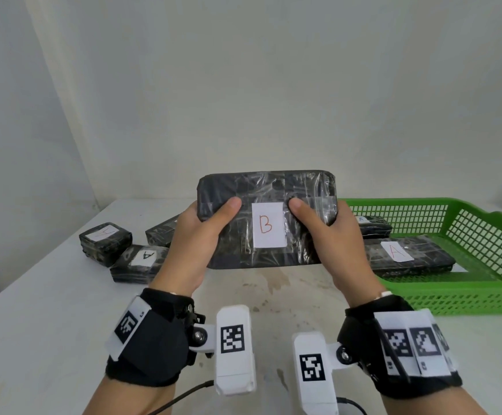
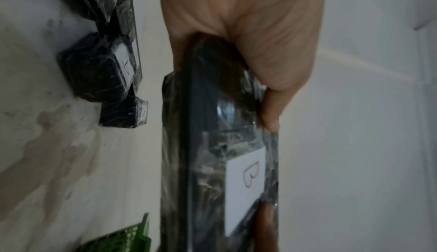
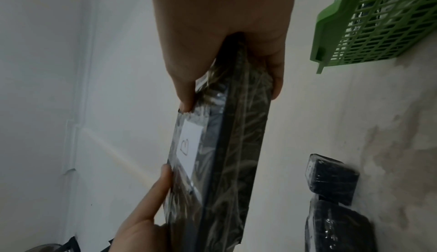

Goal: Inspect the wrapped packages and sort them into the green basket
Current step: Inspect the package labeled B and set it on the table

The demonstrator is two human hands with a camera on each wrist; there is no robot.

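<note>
A flat black package wrapped in clear film is held up above the table, its white label with a red "B" facing me. My left hand grips its left end, thumb on the front. My right hand grips its right end the same way. The green basket sits at the right and holds a long package labelled "A" and another "A" package behind it.
Three more wrapped black packages lie on the white table at the left: a small block, one labelled "A" and one partly behind my left hand. The stained table meets a plain wall behind.
</note>
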